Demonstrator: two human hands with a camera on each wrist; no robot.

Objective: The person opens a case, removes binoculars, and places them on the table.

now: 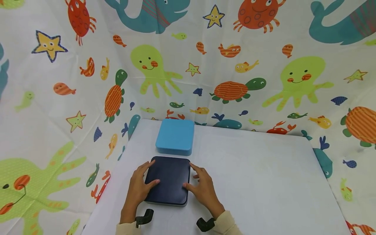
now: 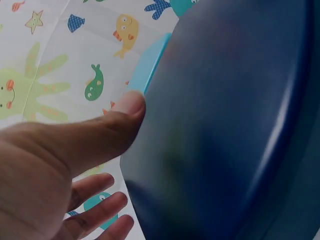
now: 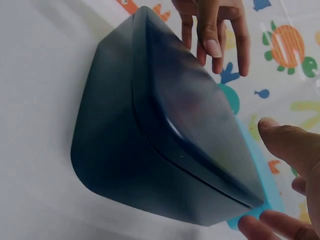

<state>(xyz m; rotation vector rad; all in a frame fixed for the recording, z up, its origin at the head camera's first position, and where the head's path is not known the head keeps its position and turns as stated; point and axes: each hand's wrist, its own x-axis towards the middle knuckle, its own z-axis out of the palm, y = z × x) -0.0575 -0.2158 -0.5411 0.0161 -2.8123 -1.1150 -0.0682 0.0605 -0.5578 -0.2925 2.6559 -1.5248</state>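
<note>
A dark navy square tin box with a fitted lid rests flat on the white table. The lid's seam shows along the side of the tin in the right wrist view. My left hand is at its left side, thumb reaching over the lid and index finger near the far left corner. At the right side is my right hand, its thumb by the lid's edge and its fingers spread near the far right corner. In the left wrist view, the thumb overlaps the lid's edge, with loosely bent fingers beyond.
A light blue box stands just behind the navy tin, near the table's far edge. The white table extends to the right. A cloth curtain printed with sea animals hangs behind and at both sides. Dark wrist mounts sit at both cuffs.
</note>
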